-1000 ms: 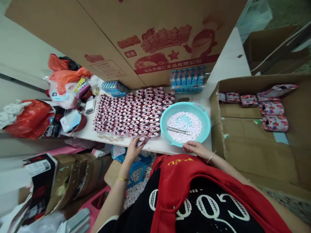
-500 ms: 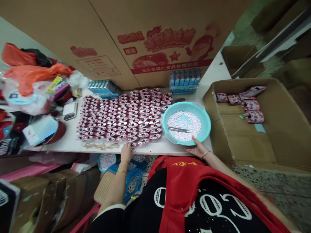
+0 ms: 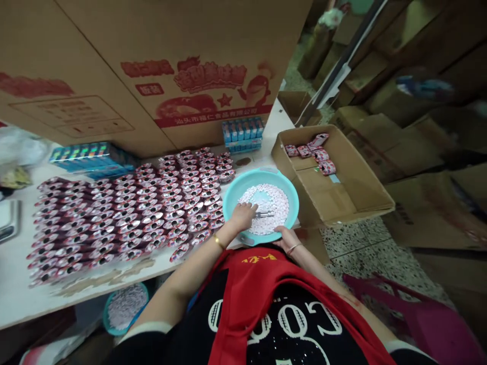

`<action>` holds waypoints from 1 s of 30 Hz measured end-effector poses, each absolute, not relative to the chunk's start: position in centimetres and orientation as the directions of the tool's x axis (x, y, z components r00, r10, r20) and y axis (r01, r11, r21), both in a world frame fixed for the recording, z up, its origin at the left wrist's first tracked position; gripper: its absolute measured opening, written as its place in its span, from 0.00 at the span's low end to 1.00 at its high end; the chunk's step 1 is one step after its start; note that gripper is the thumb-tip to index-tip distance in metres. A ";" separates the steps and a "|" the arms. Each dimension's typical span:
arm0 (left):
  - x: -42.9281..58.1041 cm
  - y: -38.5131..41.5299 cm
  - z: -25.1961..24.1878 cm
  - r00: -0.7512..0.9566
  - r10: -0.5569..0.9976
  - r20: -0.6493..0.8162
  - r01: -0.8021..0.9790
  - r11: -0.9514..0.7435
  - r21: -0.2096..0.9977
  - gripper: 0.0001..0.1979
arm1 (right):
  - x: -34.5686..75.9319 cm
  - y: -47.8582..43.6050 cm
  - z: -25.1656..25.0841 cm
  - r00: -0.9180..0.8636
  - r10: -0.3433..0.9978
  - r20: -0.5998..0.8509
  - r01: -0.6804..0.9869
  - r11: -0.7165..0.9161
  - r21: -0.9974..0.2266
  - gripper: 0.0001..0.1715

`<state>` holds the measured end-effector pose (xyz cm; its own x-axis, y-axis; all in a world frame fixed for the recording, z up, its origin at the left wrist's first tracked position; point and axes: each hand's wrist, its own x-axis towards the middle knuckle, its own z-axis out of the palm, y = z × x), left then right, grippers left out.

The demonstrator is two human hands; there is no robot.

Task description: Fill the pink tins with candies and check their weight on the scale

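a printed cardboard box (image 3: 171,76) backs the table (image 3: 23,304), where rows of pink packets (image 3: 125,213) lie beside a teal basin (image 3: 262,176) of white pellets (image 3: 276,197). the left hand (image 3: 243,215) rests curled on the pellets, just beside a metal tool (image 3: 265,214) — the right hand (image 3: 287,237) sits at the basin's near rim; neither grip can be told.

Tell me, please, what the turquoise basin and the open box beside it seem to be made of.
The basin looks like moulded plastic: even turquoise colour and a smooth, slightly glossy rim with a moulded handle. The open box looks like plain corrugated cardboard: matt brown, with folded flaps and a creased bare floor.
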<state>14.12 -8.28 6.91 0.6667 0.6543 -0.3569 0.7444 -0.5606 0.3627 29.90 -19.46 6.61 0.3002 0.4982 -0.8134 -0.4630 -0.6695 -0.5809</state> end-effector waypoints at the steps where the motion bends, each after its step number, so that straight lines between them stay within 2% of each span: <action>1: 15.2 -8.1 6.6 0.680 0.624 -0.386 0.733 -0.580 0.355 0.18 | 29.8 -20.3 7.2 0.307 0.496 -0.812 -0.465 -0.667 -0.583 0.14; 3: 16.3 -8.1 6.0 0.706 0.570 -0.421 0.706 -0.612 0.356 0.10 | 29.6 -21.4 8.2 0.321 0.491 -0.810 -0.472 -0.658 -0.587 0.12; 5: 16.3 -8.4 5.6 0.732 0.526 -0.433 0.676 -0.641 0.363 0.08 | 29.3 -22.0 8.8 0.351 0.485 -0.801 -0.470 -0.648 -0.599 0.10; 9: 15.8 -8.4 6.0 0.763 0.495 -0.415 0.640 -0.664 0.386 0.14 | 28.8 -22.0 9.6 0.414 0.503 -0.759 -0.457 -0.606 -0.651 0.11; 13: 15.4 -7.7 6.9 0.765 0.477 -0.433 0.641 -0.630 0.437 0.14 | 28.4 -21.6 10.3 0.389 0.532 -0.752 -0.480 -0.579 -0.658 0.14; 16: 14.6 -6.6 7.6 0.761 0.444 -0.473 0.648 -0.563 0.513 0.16 | 28.1 -21.4 10.7 0.359 0.520 -0.775 -0.516 -0.582 -0.629 0.13; 20: 12.9 -5.0 9.1 0.751 0.405 -0.521 0.660 -0.439 0.610 0.25 | 27.1 -21.3 11.0 0.248 0.512 -0.822 -0.582 -0.600 -0.549 0.13; 24: 10.2 -5.1 12.0 0.769 0.398 -0.500 0.635 -0.383 0.671 0.26 | 25.7 -21.5 10.8 0.153 0.499 -0.853 -0.606 -0.635 -0.480 0.13; 27: 6.8 -5.7 14.2 0.776 0.516 -0.363 0.578 -0.351 0.737 0.27 | 24.9 -21.9 10.9 0.132 0.489 -0.862 -0.604 -0.650 -0.461 0.12; 30: 1.9 -5.4 14.7 0.595 0.792 -0.133 0.620 -0.348 0.703 0.25 | 24.8 -22.7 11.6 0.152 0.495 -0.855 -0.629 -0.619 -0.470 0.13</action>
<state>1.93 -5.39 14.65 0.5953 0.7924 -0.1332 0.6204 -0.3479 0.7029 24.78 -22.71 11.60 0.1521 0.4950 -0.8555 -0.6292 -0.6190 -0.4700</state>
